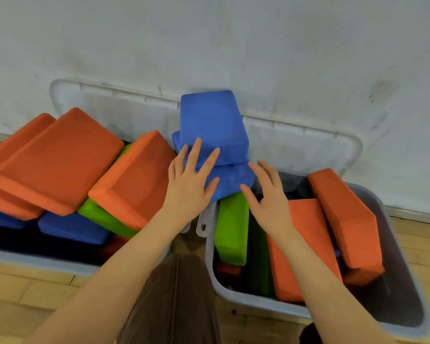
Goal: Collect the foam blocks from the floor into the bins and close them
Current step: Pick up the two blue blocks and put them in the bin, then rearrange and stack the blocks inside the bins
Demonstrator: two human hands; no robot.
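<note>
Left bin (35, 260), lower left of frame: heaped above its rim with orange foam blocks (57, 161), a green block (102, 217) and blue blocks (72, 228) beneath. Its clear lid (114, 105) stands open against the wall (209, 40). In my judgement the heap must settle lower before that lid can shut.

Centre of frame: two blue foam blocks (212, 125), stacked, perched where the two bins meet. Your left hand (189, 184) lies flat on them, fingers straight and spread. Your right hand (271, 197) has relaxed fingers touching the lower block's edge, gripping nothing.

Right bin (233, 297), lower right of frame: partly filled with an upright green block (231, 229) and orange blocks (345, 219); room remains. Its lid (308, 147) is also open.

Wooden floor (23, 289), as far as shown: no loose blocks. Outstanding, by my estimate: seat the blue pair, level the left heap, close both lids.
</note>
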